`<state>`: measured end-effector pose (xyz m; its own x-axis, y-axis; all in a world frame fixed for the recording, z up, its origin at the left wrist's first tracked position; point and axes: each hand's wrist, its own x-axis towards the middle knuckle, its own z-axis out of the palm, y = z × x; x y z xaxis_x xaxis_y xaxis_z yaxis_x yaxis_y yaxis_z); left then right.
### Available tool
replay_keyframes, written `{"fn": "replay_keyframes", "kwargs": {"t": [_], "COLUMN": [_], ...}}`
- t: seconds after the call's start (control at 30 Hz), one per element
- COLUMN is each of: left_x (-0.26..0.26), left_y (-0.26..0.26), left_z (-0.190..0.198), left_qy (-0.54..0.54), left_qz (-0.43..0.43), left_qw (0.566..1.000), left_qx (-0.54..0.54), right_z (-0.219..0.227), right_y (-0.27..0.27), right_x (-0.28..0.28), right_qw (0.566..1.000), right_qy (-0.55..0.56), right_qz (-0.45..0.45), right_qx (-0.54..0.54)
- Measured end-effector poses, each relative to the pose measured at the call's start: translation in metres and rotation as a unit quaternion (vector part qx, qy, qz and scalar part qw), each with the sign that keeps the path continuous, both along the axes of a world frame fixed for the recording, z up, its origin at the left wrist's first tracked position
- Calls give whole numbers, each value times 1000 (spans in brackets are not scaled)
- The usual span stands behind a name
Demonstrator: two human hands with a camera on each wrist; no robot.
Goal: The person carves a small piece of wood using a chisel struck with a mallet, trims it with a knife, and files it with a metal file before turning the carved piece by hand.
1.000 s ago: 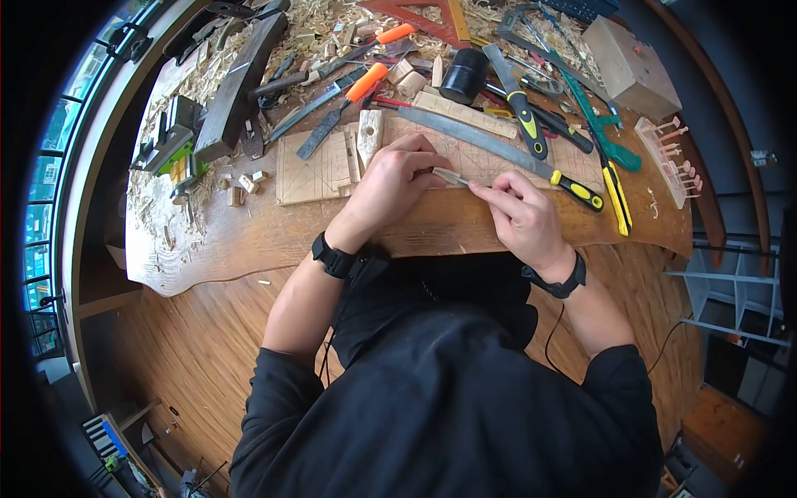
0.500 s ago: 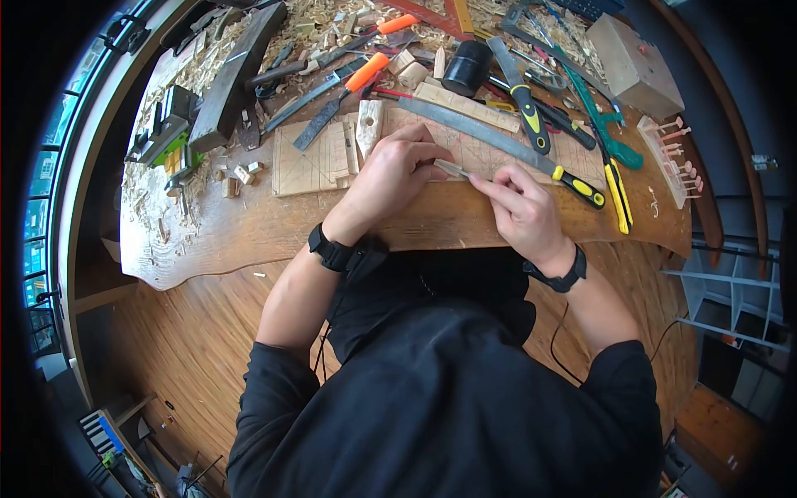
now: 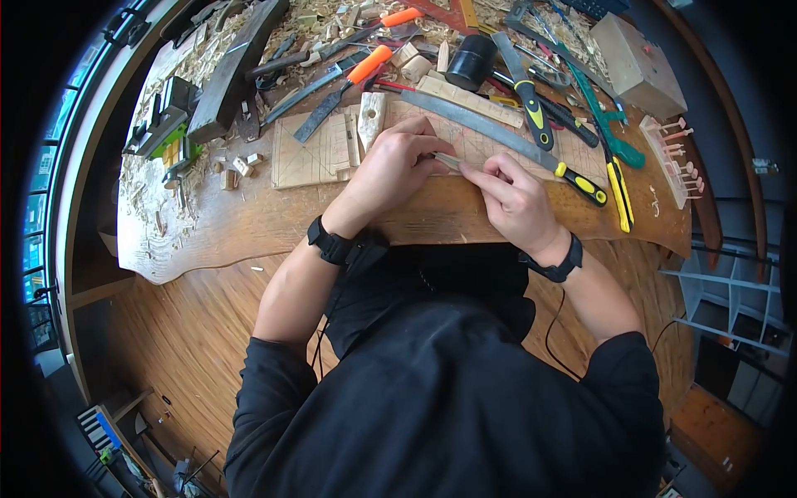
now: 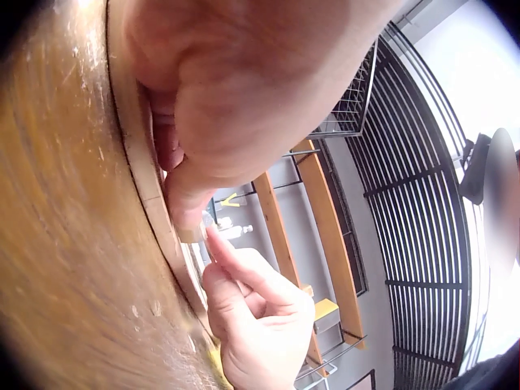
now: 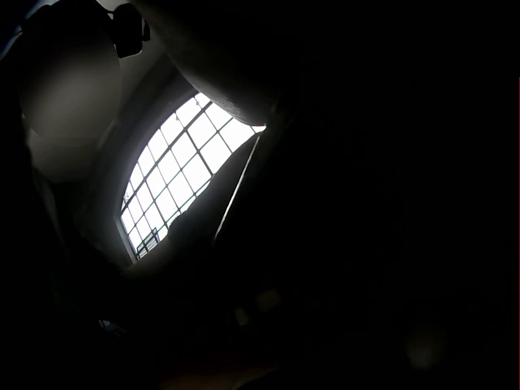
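Observation:
Above the near edge of the workbench, my left hand (image 3: pixel 396 168) holds a thin, pale wooden piece (image 3: pixel 447 159) between thumb and fingers. Part of that piece is hidden inside the grip. From the other side my right hand (image 3: pixel 520 203) pinches at its right end, index fingertip right at the tip. In the left wrist view, the left thumb bends down toward the wood and the right hand (image 4: pixel 264 325) comes in from below, thumb and index finger close together. The right wrist view is nearly all dark and shows neither hand's work.
Just beyond the hands lie a marked board (image 3: pixel 309 158), a wooden block with a hole (image 3: pixel 371 120) and a long file (image 3: pixel 486 129). Farther back are an orange-handled chisel (image 3: pixel 368 65), a black mallet head (image 3: pixel 469 62) and wood shavings. A yellow cutter (image 3: pixel 619 195) lies at the right.
Both hands stay close together on the thin piece, with the right hand shifting slightly left and up toward the left one. The head view has moved a little.

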<state>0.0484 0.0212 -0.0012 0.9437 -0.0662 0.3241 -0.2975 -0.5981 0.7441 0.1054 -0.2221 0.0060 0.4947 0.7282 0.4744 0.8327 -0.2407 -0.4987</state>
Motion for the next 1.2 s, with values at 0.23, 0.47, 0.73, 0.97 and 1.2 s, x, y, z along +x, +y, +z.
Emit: {"fn": "replay_keyframes", "kwargs": {"t": [0.23,0.47,0.73,0.97,1.2], "left_x": [0,0,1,1,2], "left_y": [-1,-1,1,1,3], "left_z": [3,8,-1,-1,0], "left_qy": [-1,32,-4,0,5], "left_qz": [-3,-4,-7,-9,-11], "left_qw": [1000,999,1000,1000,1000], "left_qx": [13,4,7,0,9], "right_z": [3,1,2,2,4], "right_y": [-26,-18,-6,-29,-20], "right_x": [-5,-1,0,-2,0], "right_qw": [999,999,999,999,999], "right_qy": [-1,-25,-20,-20,-20], "right_qz": [-18,12,20,12,27], "right_qx": [-50,-21,-21,-46,-25]}}
